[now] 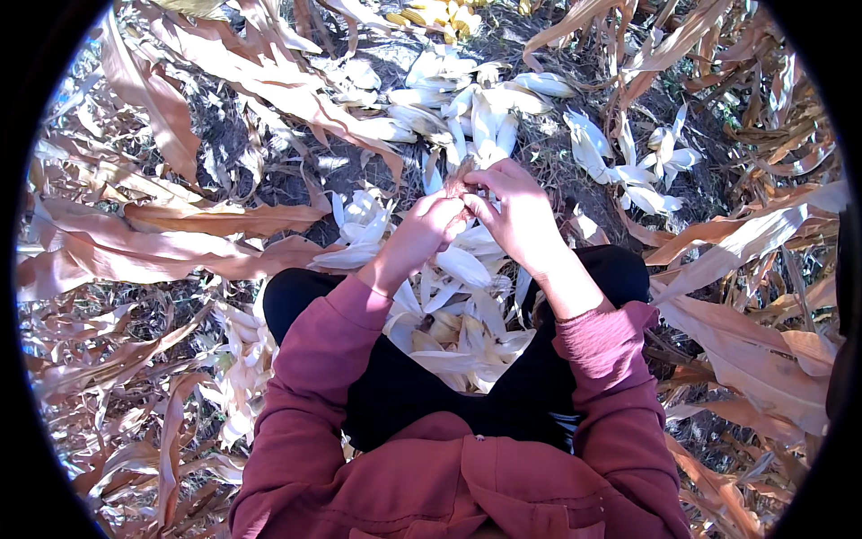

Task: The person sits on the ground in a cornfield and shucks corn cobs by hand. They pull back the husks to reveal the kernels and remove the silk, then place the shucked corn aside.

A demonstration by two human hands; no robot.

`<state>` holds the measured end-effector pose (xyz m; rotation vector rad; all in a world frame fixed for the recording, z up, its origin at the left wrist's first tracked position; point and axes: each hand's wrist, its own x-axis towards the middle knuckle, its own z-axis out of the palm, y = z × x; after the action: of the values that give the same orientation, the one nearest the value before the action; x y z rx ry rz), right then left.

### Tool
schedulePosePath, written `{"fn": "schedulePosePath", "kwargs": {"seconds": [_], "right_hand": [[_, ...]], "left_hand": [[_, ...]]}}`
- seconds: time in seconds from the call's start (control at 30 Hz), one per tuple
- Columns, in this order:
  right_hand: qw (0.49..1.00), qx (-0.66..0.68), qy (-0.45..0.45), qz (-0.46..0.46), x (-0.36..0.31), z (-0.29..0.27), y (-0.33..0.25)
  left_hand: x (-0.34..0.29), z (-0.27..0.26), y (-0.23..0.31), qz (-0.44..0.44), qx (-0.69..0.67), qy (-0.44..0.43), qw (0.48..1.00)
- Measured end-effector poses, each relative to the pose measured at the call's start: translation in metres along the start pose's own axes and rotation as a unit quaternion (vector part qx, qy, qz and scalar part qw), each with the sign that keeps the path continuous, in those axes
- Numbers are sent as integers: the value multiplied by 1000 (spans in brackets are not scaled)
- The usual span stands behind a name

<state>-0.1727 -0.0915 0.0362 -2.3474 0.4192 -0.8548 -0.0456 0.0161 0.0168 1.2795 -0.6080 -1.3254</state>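
Note:
Out in front of my knees, both hands meet at the brown, silky tip of an ear of corn (459, 180). My left hand (426, 226) is closed around it from the left, fingers curled. My right hand (518, 208) pinches at the tip with thumb and forefinger, close beside the left fingers. Most of the ear is hidden by my hands. Pale husk (464, 267) shows just below them; I cannot tell whether it belongs to this ear. Between my legs lies a heap of loose, pale husks (462, 346).
Beyond my hands lies a pile of ears in pale husks (431, 103). Bare yellow corn ears (440, 16) show at the far edge. Stripped husks (633, 166) lie on the soil to the right. Long dry corn leaves (224, 218) reach in from both sides.

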Motion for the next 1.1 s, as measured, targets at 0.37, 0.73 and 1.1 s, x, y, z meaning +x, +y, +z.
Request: {"fn": "schedulePosePath", "kwargs": {"seconds": [0.37,0.73,1.1], "right_hand": [[996,9,-13,92,-1,2,16],[979,-95,124,131,4,-19,32],[988,78,-87,102,-3,1,11]], "left_hand": [[-2,2,1,71,100,-32,992],[6,-18,-16,188,174,23,966],[3,5,-2,44,-42,8,998]]}}
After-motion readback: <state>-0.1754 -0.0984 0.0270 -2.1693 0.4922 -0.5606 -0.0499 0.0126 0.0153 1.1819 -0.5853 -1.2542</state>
